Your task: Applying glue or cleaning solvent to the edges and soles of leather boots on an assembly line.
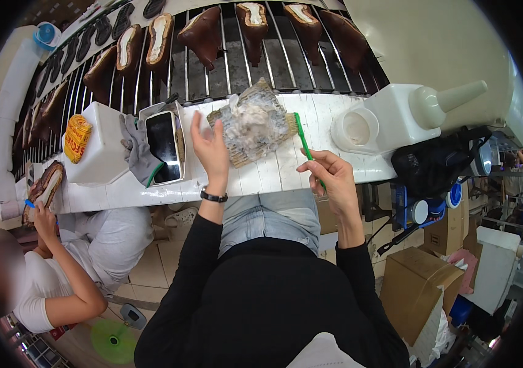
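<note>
My right hand (333, 176) pinches the handle of a green toothbrush-like brush (304, 142). The bristle end of the brush lies at the right edge of a ragged, ridged pad (246, 156). White and grey residue (252, 119), which looks like dried glue, is heaped over the middle of that pad. To the pad's left, my left hand (211, 153) is raised with its fingers apart, holding nothing. Right of the brush, a round white tub (355, 130) with pale contents stands beside a white bottle (396, 113) with a long nozzle.
Brown shoe uppers (201, 38) lie along metal rollers (283, 52) behind the white bench (212, 184). At left are a phone (162, 147), grey gloves (136, 144) and a yellow packet (77, 138). A co-worker's hand (44, 221) works on an upper (52, 184). A black bag (430, 159) sits right.
</note>
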